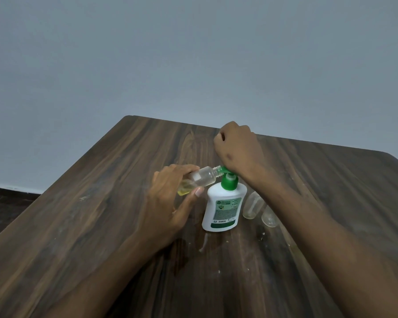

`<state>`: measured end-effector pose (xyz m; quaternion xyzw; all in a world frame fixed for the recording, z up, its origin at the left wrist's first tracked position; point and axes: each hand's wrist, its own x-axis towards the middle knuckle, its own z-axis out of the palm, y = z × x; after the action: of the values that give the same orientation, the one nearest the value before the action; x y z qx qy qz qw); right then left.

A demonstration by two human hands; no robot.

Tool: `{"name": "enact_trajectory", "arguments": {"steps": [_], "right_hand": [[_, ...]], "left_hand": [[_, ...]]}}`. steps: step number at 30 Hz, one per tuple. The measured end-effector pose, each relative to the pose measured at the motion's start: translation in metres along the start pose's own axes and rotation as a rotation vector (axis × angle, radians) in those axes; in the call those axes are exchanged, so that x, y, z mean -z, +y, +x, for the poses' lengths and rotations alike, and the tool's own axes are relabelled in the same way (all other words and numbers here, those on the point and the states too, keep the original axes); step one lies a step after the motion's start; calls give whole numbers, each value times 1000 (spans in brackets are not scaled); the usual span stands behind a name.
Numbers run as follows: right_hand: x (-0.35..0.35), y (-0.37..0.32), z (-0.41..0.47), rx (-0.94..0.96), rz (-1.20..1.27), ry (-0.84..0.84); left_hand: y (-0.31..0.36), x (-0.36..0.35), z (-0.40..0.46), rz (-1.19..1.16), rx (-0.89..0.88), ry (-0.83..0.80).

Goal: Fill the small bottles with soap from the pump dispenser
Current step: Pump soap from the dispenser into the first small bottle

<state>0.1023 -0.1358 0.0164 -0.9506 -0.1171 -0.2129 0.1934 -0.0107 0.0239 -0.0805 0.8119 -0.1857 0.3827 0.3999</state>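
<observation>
A white soap dispenser (223,207) with a green pump head (228,181) stands upright mid-table. My left hand (170,198) holds a small clear bottle (202,179) tilted almost sideways, its open neck against the green spout; yellow soap pools at its lower end. My right hand (236,149) is a loose fist, and the heel of the hand rests on top of the pump head. Two more small clear bottles (252,204) (269,218) stand just right of the dispenser, partly hidden by my right forearm.
The dark wooden table (101,214) has wet smears and small spills in front of the dispenser (203,243). A grey wall (193,53) rises behind the far edge, and dark floor shows at the left (2,207).
</observation>
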Motion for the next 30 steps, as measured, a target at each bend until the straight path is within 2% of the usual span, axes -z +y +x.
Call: {"name": "enact_trajectory", "arguments": {"steps": [12,30], "right_hand": [[-3,-1,-3,-52,4,-60],[4,-6,-3,-15,-30,-28]], "left_hand": [[0,1,0,0,0,7],[1,0,0,-4,2,8]]}}
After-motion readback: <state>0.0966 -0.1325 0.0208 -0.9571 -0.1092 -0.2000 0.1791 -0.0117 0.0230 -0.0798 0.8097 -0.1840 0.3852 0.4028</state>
